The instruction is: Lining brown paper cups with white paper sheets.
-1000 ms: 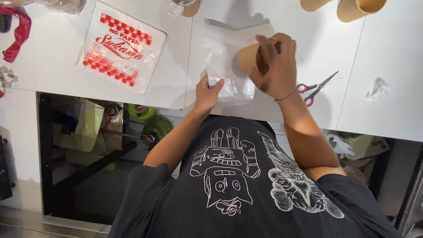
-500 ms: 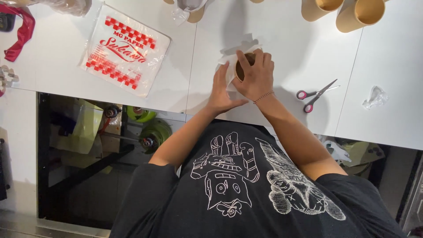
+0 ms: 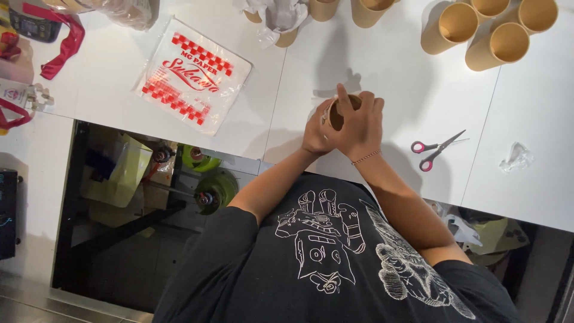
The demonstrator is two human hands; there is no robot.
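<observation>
A brown paper cup (image 3: 338,112) stands on the white table (image 3: 388,84) with its open mouth facing up. My left hand (image 3: 315,130) wraps its left side. My right hand (image 3: 362,124), with a thin bracelet at the wrist, covers its right side and rim, one finger pointing up past it. A sliver of clear plastic film (image 3: 317,103) shows beside the cup; the rest of the film is hidden under my hands.
A red-and-white printed pack of paper sheets (image 3: 191,75) lies to the left. Pink-handled scissors (image 3: 436,149) lie to the right, a crumpled plastic scrap (image 3: 517,157) beyond them. Several empty brown cups (image 3: 502,45) stand at the back; one cup (image 3: 281,21) is stuffed with white wrap.
The flat clear sheet that lay under the cup is no longer spread out. Both hands have closed around the cup, which now stands upright slightly farther right.
</observation>
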